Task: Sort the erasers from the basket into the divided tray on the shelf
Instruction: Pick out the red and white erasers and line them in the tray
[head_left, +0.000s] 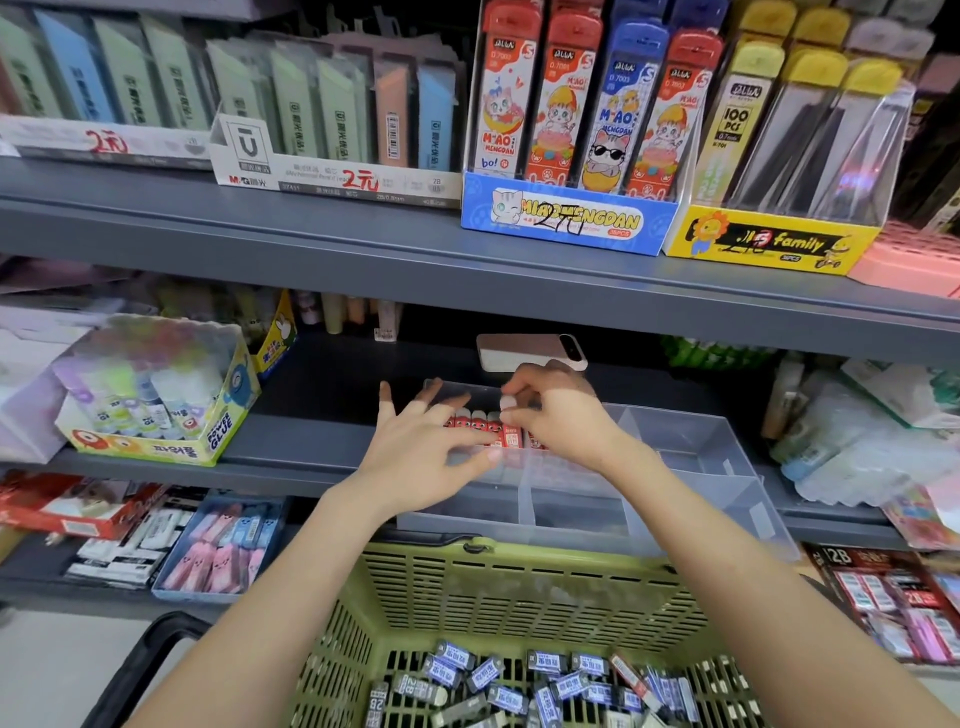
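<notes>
A clear divided tray (691, 441) stands on the middle shelf. A row of red-sleeved erasers (475, 423) stands upright in its back left compartment. My left hand (421, 441) hovers over that row with fingers spread and straight. My right hand (556, 410) pinches a white-tipped red eraser (508, 404) at the right end of the row. Below, a green basket (498, 587) holds several blue-and-grey sleeved erasers (545, 686).
A pink phone (530, 351) lies on the shelf behind the tray. A glue-stick box (156, 400) stands to the left, plastic packets (857, 441) to the right. The shelf above carries pencil-lead boxes (571, 130). Eraser boxes (218, 545) fill the lower shelf.
</notes>
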